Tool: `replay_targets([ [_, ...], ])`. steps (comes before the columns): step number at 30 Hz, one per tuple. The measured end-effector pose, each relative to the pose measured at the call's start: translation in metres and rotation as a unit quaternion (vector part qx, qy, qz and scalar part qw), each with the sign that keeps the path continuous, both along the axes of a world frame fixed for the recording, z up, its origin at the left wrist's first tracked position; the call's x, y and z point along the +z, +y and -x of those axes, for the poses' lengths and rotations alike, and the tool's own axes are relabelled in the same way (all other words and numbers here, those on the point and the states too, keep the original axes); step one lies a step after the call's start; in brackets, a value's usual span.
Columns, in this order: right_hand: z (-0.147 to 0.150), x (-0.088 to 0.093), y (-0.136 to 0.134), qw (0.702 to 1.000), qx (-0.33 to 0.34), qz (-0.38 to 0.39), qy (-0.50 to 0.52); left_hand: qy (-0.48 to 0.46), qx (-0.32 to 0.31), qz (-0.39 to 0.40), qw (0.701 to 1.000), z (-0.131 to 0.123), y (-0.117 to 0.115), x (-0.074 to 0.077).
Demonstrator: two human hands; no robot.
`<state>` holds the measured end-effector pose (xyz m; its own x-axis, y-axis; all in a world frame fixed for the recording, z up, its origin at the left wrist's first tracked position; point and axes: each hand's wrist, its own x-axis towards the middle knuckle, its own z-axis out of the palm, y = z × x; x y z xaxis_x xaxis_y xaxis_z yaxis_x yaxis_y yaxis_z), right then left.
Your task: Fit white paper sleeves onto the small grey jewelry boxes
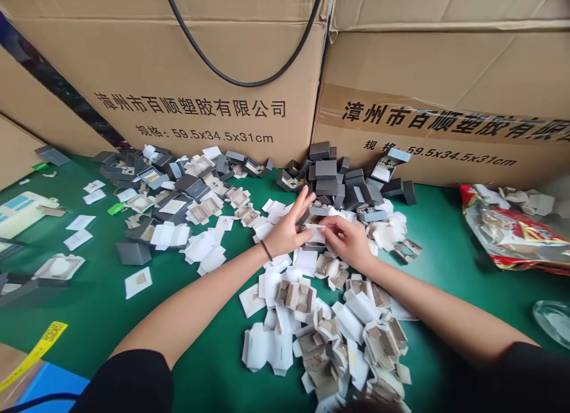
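A small dark grey box point(317, 211), its lid raised, sits between my two hands in the middle of the table. My left hand point(287, 229) steadies it from the left with the thumb low and other fingers spread upward. From the right, my right hand point(350, 240) pinches at a white piece of card point(317, 229) at the box's front; the fingers partly hide it. Beneath and in front of both hands lie unfolded white papers point(305, 261) and torn grey-brown card inserts point(297, 299). A heap of similar dark boxes point(326, 178) stands just behind.
Large cardboard cartons point(214, 56) wall off the back, and a black cable point(240, 82) hangs before them. More boxes and papers point(191, 187) spread left over the green table point(196, 324). A red-edged plastic bag point(516, 235) and a clear round dish point(554, 321) are at right.
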<state>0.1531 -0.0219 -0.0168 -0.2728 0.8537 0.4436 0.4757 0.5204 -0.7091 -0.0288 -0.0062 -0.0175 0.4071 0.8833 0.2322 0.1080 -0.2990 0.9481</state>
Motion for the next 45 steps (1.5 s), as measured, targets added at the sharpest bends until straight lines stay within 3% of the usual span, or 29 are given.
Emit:
replay_targets([
  [4, 0.001, -0.005, 0.000, 0.999, 0.005, -0.010, -0.042, 0.035, 0.074, 0.027, 0.996, -0.001, 0.006, -0.009],
  [7, 0.002, -0.006, 0.001, 0.997, 0.018, -0.038, -0.064, 0.060, 0.098, 0.012, 0.993, -0.001, 0.008, -0.008],
  [14, 0.003, -0.004, 0.001, 0.992, -0.013, -0.123, -0.016, -0.038, 0.035, -0.056, 0.997, -0.004, 0.005, 0.002],
  [18, 0.002, -0.005, 0.002, 0.979, 0.003, -0.199, -0.050, -0.090, 0.000, -0.020, 0.996, -0.006, 0.006, 0.000],
  [22, -0.001, -0.008, 0.004, 0.964, -0.005, -0.247, -0.100, -0.084, -0.049, 0.002, 0.995, -0.004, 0.007, -0.002],
  [26, -0.004, -0.011, 0.009, 0.962, -0.023, -0.226, -0.154, -0.037, -0.091, -0.012, 0.995, -0.003, 0.012, -0.004],
  [32, -0.006, -0.014, 0.010, 0.967, -0.026, -0.206, -0.149, 0.014, -0.030, -0.046, 0.998, -0.010, 0.014, -0.009],
  [41, -0.007, -0.009, 0.007, 0.965, 0.007, -0.207, -0.163, -0.034, -0.011, 0.002, 0.999, -0.016, 0.011, -0.005],
  [45, -0.006, -0.008, 0.005, 0.962, 0.013, -0.233, -0.143, 0.006, -0.050, 0.015, 0.999, -0.013, 0.011, -0.001],
])
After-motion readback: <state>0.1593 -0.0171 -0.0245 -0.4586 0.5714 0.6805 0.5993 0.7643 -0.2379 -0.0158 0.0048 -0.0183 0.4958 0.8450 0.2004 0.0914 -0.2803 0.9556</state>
